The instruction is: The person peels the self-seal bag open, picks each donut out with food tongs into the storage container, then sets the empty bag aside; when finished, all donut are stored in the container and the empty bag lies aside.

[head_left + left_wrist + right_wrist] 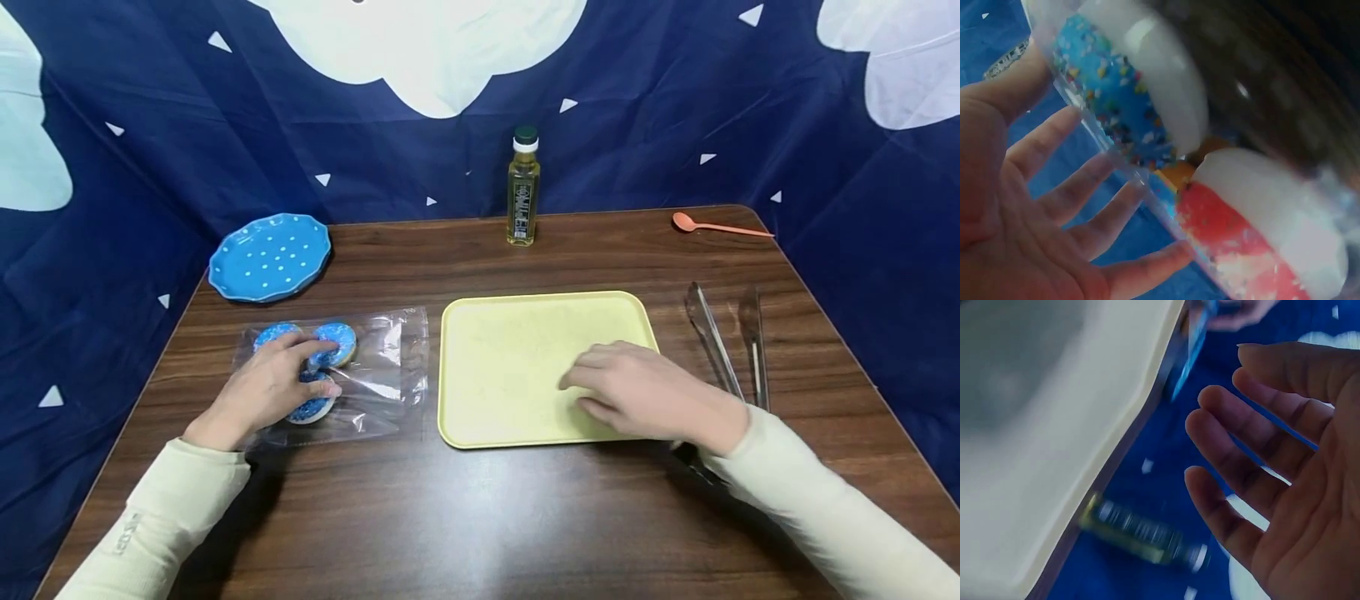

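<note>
At the near edge, two pale cream sleeves, the left [180, 504] and the right [817, 508], reach in over a dark wood-grain table [450, 517]. The left hand [266, 379] rests on a clear plastic bag [378, 367], its fingers spread and its thumb apart, touching the film rather than gripping it. Inside lie three sprinkled doughnuts [345, 337], grouped under that hand in the left part of the bag (blue on top from the head view, though the left wrist view also shows a red side). To the right, just beside the bag, a pale yellow rectangular tray [510, 358] lies flat; over its right part is the right hand [648, 392], palm clear, fingers slightly bent, thumb apart, holding nothing. A dark object [697, 464], too covered to name, shows under the right wrist. Beyond that forearm lie long metal utensils [717, 339], perhaps tongs. Farther back are a blue polka-dot plate [270, 260] with a scalloped rim at left, a green-capped oil bottle [522, 200] standing upright, and an orange spoon [683, 222] at right. Behind everything hangs a navy cloth backdrop [420, 171] with white clouds and triangles.
</note>
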Motion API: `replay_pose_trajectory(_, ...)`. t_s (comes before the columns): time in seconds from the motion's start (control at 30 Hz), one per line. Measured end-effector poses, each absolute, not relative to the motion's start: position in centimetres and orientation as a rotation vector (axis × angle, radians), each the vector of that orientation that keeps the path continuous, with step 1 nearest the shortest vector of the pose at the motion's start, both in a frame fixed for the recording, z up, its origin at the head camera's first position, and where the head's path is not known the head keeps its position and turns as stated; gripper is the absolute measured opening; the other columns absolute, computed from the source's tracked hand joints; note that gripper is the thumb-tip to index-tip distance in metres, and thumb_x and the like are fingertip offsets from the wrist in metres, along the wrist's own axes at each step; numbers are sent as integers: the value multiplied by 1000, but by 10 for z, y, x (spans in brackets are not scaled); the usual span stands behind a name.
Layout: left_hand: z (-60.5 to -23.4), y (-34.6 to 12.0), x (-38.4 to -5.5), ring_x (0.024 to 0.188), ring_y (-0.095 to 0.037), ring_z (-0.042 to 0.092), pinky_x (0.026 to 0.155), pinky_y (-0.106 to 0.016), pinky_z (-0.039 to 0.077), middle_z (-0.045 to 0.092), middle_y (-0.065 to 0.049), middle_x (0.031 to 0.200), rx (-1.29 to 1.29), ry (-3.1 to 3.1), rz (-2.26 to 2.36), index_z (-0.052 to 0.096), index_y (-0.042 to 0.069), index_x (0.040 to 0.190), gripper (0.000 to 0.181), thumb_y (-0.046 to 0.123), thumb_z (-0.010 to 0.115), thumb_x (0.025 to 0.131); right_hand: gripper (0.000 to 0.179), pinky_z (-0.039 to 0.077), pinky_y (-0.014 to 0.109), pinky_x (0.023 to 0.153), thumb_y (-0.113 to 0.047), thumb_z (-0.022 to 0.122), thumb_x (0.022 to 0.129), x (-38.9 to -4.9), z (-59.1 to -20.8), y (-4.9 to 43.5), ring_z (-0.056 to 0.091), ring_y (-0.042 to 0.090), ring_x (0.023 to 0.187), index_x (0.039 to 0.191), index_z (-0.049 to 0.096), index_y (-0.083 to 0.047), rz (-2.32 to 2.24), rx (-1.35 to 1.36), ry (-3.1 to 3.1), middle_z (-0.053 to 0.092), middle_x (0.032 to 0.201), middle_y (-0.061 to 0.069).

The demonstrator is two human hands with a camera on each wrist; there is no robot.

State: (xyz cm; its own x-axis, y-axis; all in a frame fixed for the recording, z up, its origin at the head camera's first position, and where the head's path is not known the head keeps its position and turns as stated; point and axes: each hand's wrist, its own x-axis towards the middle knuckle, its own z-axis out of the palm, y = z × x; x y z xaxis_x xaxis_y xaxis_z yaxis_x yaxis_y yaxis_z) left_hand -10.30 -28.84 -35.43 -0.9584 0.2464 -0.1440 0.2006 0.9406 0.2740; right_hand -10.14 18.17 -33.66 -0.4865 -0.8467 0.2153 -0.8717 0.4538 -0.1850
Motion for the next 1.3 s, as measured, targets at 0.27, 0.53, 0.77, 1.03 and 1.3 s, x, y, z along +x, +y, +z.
replay_pose_trajectory(0.27,-355,-289,-103,123,-48,50,88,-72,44,56,-24,134,293,3042,353,66,8,130,43,28,75,93,25,54,42,79,-9,79,82,-84,-349,250,66,16,94,106,74,-12,465,1159,-2706,71,103,-4)
replay_pose_trajectory(0.53,-356,-292,-99,112,-40,60,88,-61,48,66,-18,122,495,3171,422,77,7,108,19,18,76,92,35,51,58,75,-18,78,86,-75,-352,287,63,36,102,118,68,-8,404,649,-2893,68,111,13)
replay_pose_trajectory(0.77,-358,-292,-102,103,-38,65,74,-60,51,69,-16,115,564,3244,316,73,7,112,31,21,82,86,86,40,69,73,-56,68,91,-67,-355,316,44,60,105,139,39,9,483,42,-3195,44,120,39)
replay_pose_trajectory(1.03,-357,-295,-103,99,-35,67,74,-58,52,70,-13,111,545,3243,354,73,9,110,19,14,75,92,113,44,61,63,-81,57,82,-65,-365,324,53,59,85,119,35,24,423,-168,-3428,42,106,45)
replay_pose_trajectory(1.3,-354,-298,-100,102,-34,64,77,-58,52,69,-9,110,578,3250,362,76,9,109,15,14,69,97,101,46,52,54,-81,52,85,-74,-369,332,59,45,68,101,38,18,459,-269,-3547,53,77,32)
